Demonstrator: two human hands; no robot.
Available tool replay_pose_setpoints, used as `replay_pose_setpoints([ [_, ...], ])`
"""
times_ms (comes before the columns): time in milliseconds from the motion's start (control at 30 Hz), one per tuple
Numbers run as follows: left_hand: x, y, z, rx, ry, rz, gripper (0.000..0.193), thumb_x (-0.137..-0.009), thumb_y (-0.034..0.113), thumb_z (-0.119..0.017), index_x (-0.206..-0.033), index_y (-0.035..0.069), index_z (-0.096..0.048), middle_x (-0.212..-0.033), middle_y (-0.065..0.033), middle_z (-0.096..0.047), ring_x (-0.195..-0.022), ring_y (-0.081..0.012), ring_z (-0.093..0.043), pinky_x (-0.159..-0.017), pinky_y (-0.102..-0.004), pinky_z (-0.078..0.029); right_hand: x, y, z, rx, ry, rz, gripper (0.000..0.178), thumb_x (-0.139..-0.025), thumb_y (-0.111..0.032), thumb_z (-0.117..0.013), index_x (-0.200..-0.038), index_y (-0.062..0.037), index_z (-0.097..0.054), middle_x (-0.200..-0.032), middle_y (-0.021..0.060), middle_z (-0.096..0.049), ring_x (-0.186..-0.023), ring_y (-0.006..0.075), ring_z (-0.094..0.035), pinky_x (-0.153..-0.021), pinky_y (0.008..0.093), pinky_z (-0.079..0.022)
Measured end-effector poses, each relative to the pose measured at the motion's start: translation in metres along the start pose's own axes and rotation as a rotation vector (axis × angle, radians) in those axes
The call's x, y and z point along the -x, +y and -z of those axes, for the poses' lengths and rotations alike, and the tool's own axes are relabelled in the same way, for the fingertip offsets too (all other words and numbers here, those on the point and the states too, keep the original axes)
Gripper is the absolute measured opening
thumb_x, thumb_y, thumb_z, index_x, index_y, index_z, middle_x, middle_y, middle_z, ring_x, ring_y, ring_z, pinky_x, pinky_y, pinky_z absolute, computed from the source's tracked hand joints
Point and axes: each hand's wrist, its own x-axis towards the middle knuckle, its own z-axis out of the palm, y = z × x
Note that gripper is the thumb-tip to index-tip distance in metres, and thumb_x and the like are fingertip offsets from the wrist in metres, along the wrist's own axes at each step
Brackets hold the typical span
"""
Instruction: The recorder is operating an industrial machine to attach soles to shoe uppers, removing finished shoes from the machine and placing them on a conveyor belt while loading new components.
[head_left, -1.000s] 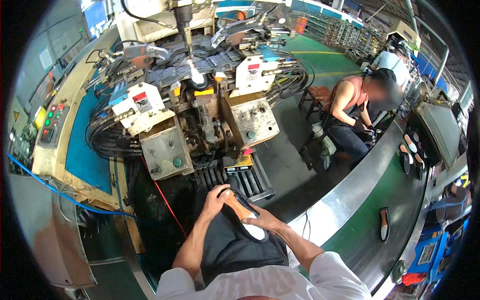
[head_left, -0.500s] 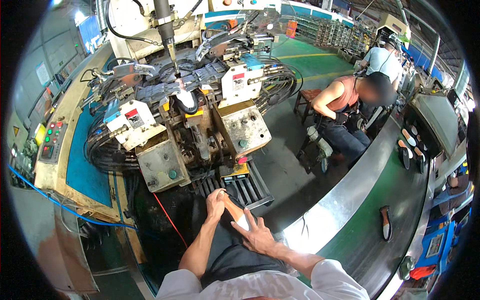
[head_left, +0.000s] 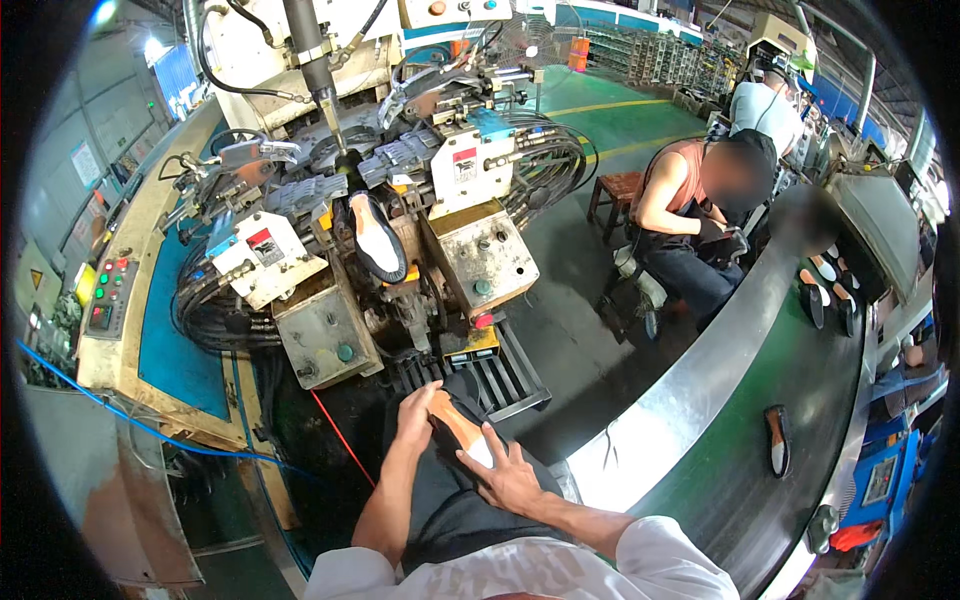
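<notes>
Low over my lap, a shoe [head_left: 457, 425] lies sole side up, with a tan and white bottom and a dark upper. My left hand [head_left: 414, 418] is closed around its far left end. On the nearer, white end, my right hand [head_left: 508, 480] grips the right edge with its fingers partly spread. Ahead of me, the lasting machine [head_left: 482, 250] carries another shoe [head_left: 379, 243], its white bottom toward me and black edge around it. A metal rod [head_left: 330, 110] comes down just above that shoe. Neither hand touches the machine.
To my right runs a green conveyor belt [head_left: 700, 480] with a metal rim, bearing a single shoe [head_left: 777, 440] and several more [head_left: 815, 300] farther off. A co-worker [head_left: 680, 200] sits beyond on the right. The control panel [head_left: 106, 300] is at left; a metal grate [head_left: 515, 380] lies below the machine.
The shoe in the machine has come down and toward me, showing more of its white bottom. The held shoe has shifted only slightly in my hands. The co-worker's hands have moved.
</notes>
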Motion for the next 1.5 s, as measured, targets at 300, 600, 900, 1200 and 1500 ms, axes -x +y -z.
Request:
replay_pose_setpoints([
  [300, 0.011, -0.013, -0.005, -0.164, 0.078, -0.076, 0.032, -0.113, 0.023, -0.065, -0.135, 0.001, -0.072, -0.127, -0.0124, -0.074, -0.119, -0.0253, -0.069, -0.107, -0.0415, -0.053, 0.004, 0.015, 0.001, -0.114, 0.073, 0.045, 0.082, -0.083, -0.024, -0.086, -0.158, -0.0414, -0.060, -0.174, 0.0332, -0.025, -0.131, 0.0529, -0.054, -0.101, 0.0580, -0.061],
  [600, -0.135, 0.182, 0.016, -0.173, 0.318, -0.368, 0.032, -0.106, 0.044, -0.072, -0.111, 0.013, -0.072, -0.105, -0.0034, -0.073, -0.094, -0.0164, -0.067, -0.084, -0.0313, -0.052, -0.049, 0.036, 0.095, -0.103, 0.377, -0.094, 0.071, -0.082, -0.022, -0.090, -0.150, -0.0259, -0.071, -0.173, 0.0363, -0.028, -0.137, 0.0550, -0.054, -0.114, 0.0567, -0.050],
  [900, -0.192, 0.266, -0.047, 0.081, -0.136, -0.046, 0.034, -0.106, 0.033, -0.076, -0.127, 0.007, -0.070, -0.111, -0.0085, -0.077, -0.097, -0.0232, -0.076, -0.091, -0.0420, -0.064, -0.220, 0.022, 0.184, -0.026, 0.470, 0.053, 0.078, -0.082, -0.016, -0.088, -0.155, -0.0312, -0.066, -0.172, 0.0365, -0.030, -0.145, 0.0556, -0.049, -0.117, 0.0568, -0.050],
  [1200, 0.016, 0.229, 0.062, 0.391, -0.440, -0.123, 0.100, -0.101, 0.057, -0.073, -0.170, 0.000, -0.028, -0.159, -0.0300, -0.053, -0.137, -0.0566, -0.061, -0.114, -0.0703, -0.052, -0.375, 0.001, 0.154, -0.048, 0.495, 0.163, 0.078, -0.084, -0.019, -0.086, -0.157, -0.0311, -0.062, -0.174, 0.0359, -0.021, -0.138, 0.0598, -0.049, -0.112, 0.0616, -0.053],
  [1500, 0.139, 0.142, 0.111, 0.622, 0.008, -0.039, 0.107, -0.101, 0.084, -0.050, -0.169, 0.004, -0.034, -0.146, -0.0316, -0.063, -0.111, -0.0491, -0.075, -0.092, -0.0644, -0.063, -0.395, -0.014, 0.107, 0.049, 0.514, 0.176, 0.075, -0.086, -0.021, -0.085, -0.157, -0.0319, -0.062, -0.176, 0.0331, -0.019, -0.137, 0.0569, -0.049, -0.107, 0.0588, -0.057],
])
